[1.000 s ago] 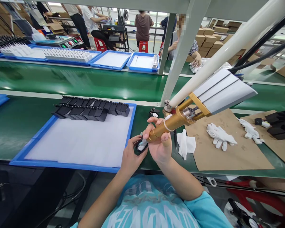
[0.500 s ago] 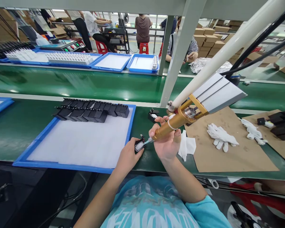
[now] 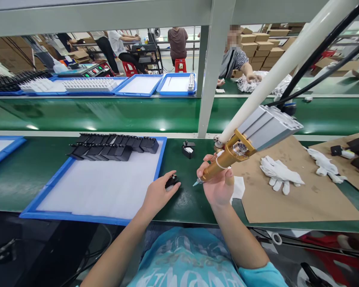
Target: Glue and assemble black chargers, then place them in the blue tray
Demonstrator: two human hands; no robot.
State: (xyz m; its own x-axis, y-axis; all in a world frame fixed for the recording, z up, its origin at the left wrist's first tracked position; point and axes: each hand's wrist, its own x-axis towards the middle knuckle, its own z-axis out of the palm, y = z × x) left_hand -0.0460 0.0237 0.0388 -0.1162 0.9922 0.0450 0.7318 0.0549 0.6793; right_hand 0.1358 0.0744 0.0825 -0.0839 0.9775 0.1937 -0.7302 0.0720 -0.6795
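1. One green belt (image 3: pixel 32 175) runs the whole width of the bench in front of the person.
2. One large blue tray (image 3: pixel 163 153) with a white liner lies on it at the left; a second blue tray (image 3: pixel 6 145) shows only a corner at the far left edge.
3. Two cardboard sheets lie to the right, the big one (image 3: pixel 287 199) near and the other (image 3: pixel 326 145) partly out of view.
4. One dispensing tool (image 3: pixel 219 165) hangs from a white tube (image 3: pixel 287 59); its long axis slants from upper right down to lower left; its fine tip points down-left at the belt, just short of the left fingertips and not touching them.
5. Right hand (image 3: pixel 219 190): the fingers are curled tight around the tool's gold barrel, thumb on the near side.
6. Left hand (image 3: pixel 158 196): it lies palm down, fingers close together and bent over the small black part (image 3: pixel 172 181), pressing it onto the belt between the tray's right edge and the tool tip.
7. Two white gloves lie limp on the big cardboard sheet, one (image 3: pixel 281 174) near the tool, one (image 3: pixel 324 165) further right.
8. Two rows of black parts (image 3: pixel 113 145) sit along the tray's far edge, packed too tightly to count singly.
9. One loose black piece (image 3: pixel 188 149) stands alone on the belt beyond the hands.
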